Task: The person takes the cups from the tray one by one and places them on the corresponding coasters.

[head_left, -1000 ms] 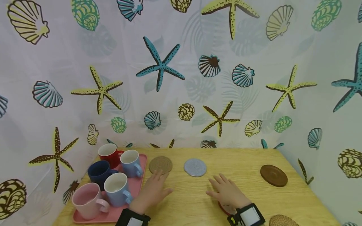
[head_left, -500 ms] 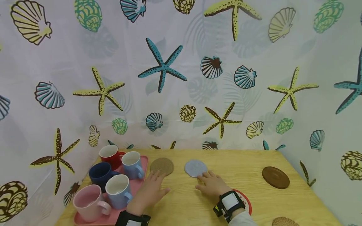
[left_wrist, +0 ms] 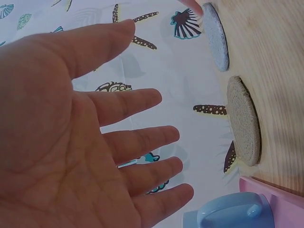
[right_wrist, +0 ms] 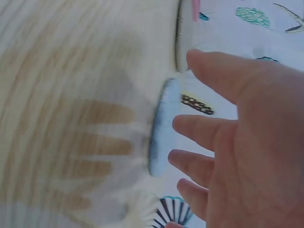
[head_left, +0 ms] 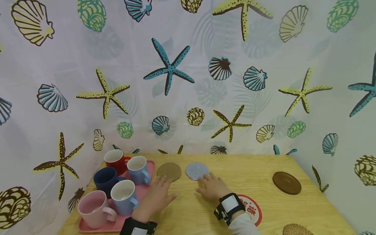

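Note:
My right hand reaches over the wooden table, fingertips at the near edge of a round light blue-grey coaster. In the right wrist view its fingers are extended beside this coaster. My left hand is spread out, with fingertips overlapping the near edge of a round tan coaster in the head view. Seen from the left wrist, the left palm holds nothing, and the tan coaster lies flat beyond the fingers. The two coasters lie side by side, a small gap between them.
A pink tray at the left carries several mugs, among them a pink mug and a red mug. A red-rimmed white coaster, a brown wooden disc and a woven coaster lie to the right.
My right hand has moved left and forward to the blue-grey coaster. That coaster has slid left, closer to the tan one. The left hand has hardly moved.

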Motion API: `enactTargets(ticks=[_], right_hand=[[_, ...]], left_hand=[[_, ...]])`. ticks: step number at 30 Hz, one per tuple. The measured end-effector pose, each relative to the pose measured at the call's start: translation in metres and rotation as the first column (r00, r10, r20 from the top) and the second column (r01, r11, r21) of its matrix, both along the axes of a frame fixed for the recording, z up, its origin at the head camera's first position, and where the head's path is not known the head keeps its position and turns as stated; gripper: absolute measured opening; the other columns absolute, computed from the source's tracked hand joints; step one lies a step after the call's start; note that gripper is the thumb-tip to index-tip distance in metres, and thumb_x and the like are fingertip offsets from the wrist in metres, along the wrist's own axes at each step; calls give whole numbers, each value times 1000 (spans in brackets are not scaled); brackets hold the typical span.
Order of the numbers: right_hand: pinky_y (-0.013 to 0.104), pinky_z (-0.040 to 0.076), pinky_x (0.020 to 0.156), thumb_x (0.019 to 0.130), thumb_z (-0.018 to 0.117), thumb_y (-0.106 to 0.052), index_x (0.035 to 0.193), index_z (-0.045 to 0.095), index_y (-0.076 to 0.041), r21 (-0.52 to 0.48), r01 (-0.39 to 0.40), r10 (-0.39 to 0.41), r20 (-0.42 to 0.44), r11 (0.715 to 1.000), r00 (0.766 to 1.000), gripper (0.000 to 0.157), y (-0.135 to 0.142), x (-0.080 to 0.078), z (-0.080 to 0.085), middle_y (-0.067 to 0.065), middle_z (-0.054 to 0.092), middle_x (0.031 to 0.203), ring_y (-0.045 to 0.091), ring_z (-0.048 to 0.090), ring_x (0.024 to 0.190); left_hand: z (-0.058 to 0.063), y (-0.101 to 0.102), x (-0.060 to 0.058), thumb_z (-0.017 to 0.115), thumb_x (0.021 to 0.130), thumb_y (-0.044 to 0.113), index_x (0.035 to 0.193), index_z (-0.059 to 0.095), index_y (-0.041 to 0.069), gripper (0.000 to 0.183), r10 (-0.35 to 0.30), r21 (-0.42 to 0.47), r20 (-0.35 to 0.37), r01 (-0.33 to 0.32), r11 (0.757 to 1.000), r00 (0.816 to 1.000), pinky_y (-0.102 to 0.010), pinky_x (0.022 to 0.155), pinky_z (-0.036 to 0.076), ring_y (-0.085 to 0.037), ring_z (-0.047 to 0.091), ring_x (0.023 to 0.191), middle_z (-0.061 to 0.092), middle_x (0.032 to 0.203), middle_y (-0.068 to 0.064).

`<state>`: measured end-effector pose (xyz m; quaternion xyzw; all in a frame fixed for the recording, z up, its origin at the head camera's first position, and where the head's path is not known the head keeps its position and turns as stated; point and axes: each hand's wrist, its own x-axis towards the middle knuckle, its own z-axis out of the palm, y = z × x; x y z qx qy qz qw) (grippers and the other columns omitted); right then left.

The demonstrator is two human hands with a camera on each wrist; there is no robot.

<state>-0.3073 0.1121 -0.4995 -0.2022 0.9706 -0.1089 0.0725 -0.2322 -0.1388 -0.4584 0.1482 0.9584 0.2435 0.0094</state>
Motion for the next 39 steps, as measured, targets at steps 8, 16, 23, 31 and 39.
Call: enactTargets(ticks=[8, 16, 23, 31, 39], right_hand=[[66, 28, 110, 94, 57, -50, 146, 44, -15, 26, 19, -19, -17, 999, 1000, 64, 32, 28, 19, 17, 38, 154, 42, 26, 145], [72, 30, 103, 86, 71, -41, 145, 45, -15, -26, 42, -41, 66, 999, 997, 70, 82, 68, 19, 22, 35, 153, 50, 29, 141], [74, 35, 94, 81, 76, -39, 138, 53, -9, -85, 13, -9, 55, 996, 998, 68, 122, 92, 6, 25, 46, 144, 54, 37, 133], [72, 43, 86, 86, 72, -35, 140, 49, -5, -175, 36, -9, 151, 984, 989, 66, 144, 105, -2, 29, 40, 147, 57, 36, 132], [52, 51, 89, 89, 69, -24, 127, 61, -4, -199, -97, 94, -20, 975, 995, 44, 142, 100, -5, 17, 59, 128, 40, 58, 115]], left_hand=[[0, 2, 2, 64, 93, 38, 140, 48, 3, 61, -14, 22, -14, 14, 1000, 1000, -67, 110, 25, -55, 23, 141, 35, 150, -32], [4, 5, 5, 64, 92, 39, 142, 47, 6, 62, 0, 7, -6, 1, 1000, 1000, -69, 109, 24, -54, 22, 142, 33, 152, -30], [6, 7, 7, 64, 92, 39, 141, 48, 6, 61, -1, -4, -9, 1, 1000, 1000, -70, 109, 25, -54, 22, 142, 34, 151, -30], [6, 8, 8, 65, 92, 38, 140, 49, 5, 61, 0, -12, -26, 0, 1000, 1000, -70, 107, 26, -54, 24, 142, 37, 150, -29], [4, 9, 7, 66, 91, 38, 138, 51, 4, 60, -8, -26, -41, 7, 1000, 999, -71, 106, 28, -54, 26, 141, 38, 148, -30]])
